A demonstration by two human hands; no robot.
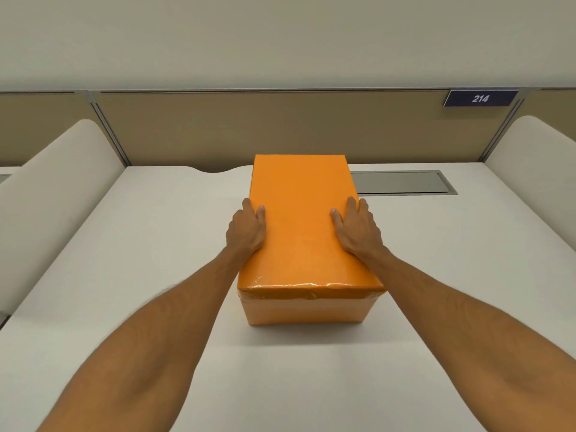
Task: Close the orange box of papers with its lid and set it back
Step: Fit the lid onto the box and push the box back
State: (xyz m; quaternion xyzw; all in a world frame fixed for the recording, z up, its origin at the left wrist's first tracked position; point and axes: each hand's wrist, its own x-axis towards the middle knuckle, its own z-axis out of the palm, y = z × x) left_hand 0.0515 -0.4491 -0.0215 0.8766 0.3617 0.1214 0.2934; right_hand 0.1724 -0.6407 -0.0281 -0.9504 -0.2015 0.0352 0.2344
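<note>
An orange box (305, 310) stands in the middle of the white desk, long side running away from me. Its orange lid (299, 219) sits flat on top and covers it fully, so the papers are hidden. My left hand (246, 229) clasps the lid's left edge, thumb on top and fingers down the side. My right hand (357, 229) holds the right edge the same way. Both forearms reach in from the bottom corners.
The white desk (149, 244) is bounded by cream side dividers on the left (59, 188) and right (536, 169) and a tan back panel (280, 126). A grey cable hatch (402, 182) lies behind the box to the right. A dark sign reading 214 (480, 98) hangs on the panel.
</note>
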